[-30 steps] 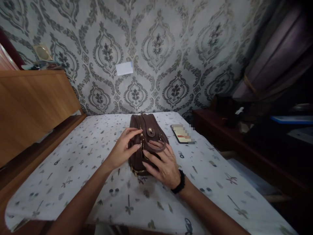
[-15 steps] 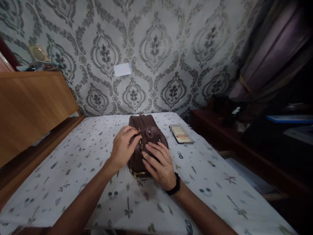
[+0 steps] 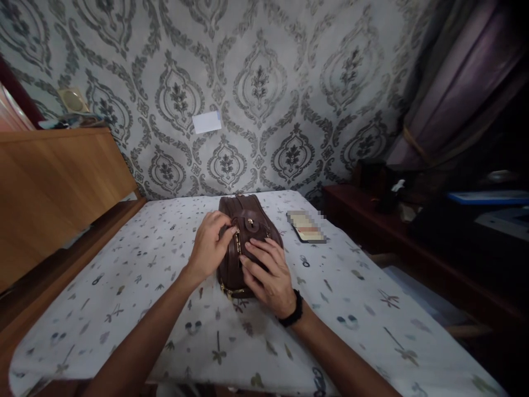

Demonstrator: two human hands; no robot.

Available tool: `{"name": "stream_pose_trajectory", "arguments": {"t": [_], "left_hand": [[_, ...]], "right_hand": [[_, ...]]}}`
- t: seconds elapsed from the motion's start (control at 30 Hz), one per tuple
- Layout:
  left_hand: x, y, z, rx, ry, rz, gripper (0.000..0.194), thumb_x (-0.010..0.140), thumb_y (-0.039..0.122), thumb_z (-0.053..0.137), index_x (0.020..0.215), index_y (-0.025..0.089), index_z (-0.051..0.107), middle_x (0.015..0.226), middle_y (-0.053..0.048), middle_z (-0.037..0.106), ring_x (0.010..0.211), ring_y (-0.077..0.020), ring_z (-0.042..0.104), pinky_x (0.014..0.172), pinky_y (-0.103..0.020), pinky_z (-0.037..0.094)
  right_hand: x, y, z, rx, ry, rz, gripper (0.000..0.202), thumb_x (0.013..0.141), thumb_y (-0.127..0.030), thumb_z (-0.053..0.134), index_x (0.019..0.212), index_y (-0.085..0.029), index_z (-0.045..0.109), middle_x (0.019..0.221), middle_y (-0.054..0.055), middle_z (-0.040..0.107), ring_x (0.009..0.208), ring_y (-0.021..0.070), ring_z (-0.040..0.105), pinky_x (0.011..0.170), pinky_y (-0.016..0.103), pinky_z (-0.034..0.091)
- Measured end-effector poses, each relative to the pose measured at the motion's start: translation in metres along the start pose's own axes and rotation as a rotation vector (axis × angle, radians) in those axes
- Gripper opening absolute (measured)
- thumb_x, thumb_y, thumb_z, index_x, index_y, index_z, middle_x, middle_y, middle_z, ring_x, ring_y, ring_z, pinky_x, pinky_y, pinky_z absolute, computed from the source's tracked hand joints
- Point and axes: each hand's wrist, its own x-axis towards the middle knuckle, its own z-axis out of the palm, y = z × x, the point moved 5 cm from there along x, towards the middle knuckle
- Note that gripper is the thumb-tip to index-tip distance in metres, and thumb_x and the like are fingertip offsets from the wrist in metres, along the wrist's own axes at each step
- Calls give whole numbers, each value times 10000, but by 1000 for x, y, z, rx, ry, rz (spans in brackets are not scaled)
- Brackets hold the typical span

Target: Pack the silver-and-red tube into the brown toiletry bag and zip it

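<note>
A brown leather bag point(image 3: 242, 207) with gold zips lies lengthwise on the bed, its front end toward me. My left hand point(image 3: 209, 242) is at the bag's left side, thumb and forefinger pinched at the upper end of a short gold zip point(image 3: 238, 242). The small zipper pull is mostly hidden by those fingertips. My right hand point(image 3: 270, 275), with a black band on the wrist, rests across the bag's near right part, fingers stretched out flat. Another gold zip point(image 3: 233, 289) runs round the bag's near end. A strap tab with a gold stud point(image 3: 251, 222) sits above my right fingers.
To the right of the bag lies a phone point(image 3: 308, 227), its screen blurred out. A patterned white sheet point(image 3: 144, 309) covers the bed. A wooden headboard point(image 3: 61, 187) stands on the left, a dark red ledge point(image 3: 343, 204) on the right, and a patterned wall point(image 3: 260, 82) behind.
The view has shifted slightly. My left fingertips have moved a little nearer along the zip, and the strap tab's stud shows more plainly. My right hand stays in place on the bag.
</note>
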Motion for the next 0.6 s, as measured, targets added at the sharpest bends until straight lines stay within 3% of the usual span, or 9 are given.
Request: {"name": "stream_pose_trajectory", "arguments": {"t": [0.23,0.6], "left_hand": [[5,3,0,67,-36,-67,99,874,201,589,781,206,556,849,-16,593,881,-199,549,762,-305,410],[11,2,1,34,-105,-89,239,883,237,571,672,199,466,762,-2,515,805,-190,503,709,-300,369]], "right_hand": [[1,-1,-2,13,4,-5,184,891,-107,594,1017,-200,691,1104,88,739,1147,247,642,1038,510,495],[-1,0,-2,31,19,-1,169,909,-115,587,1027,-188,682,1119,96,737,1161,245,635,1044,510,494]]}}
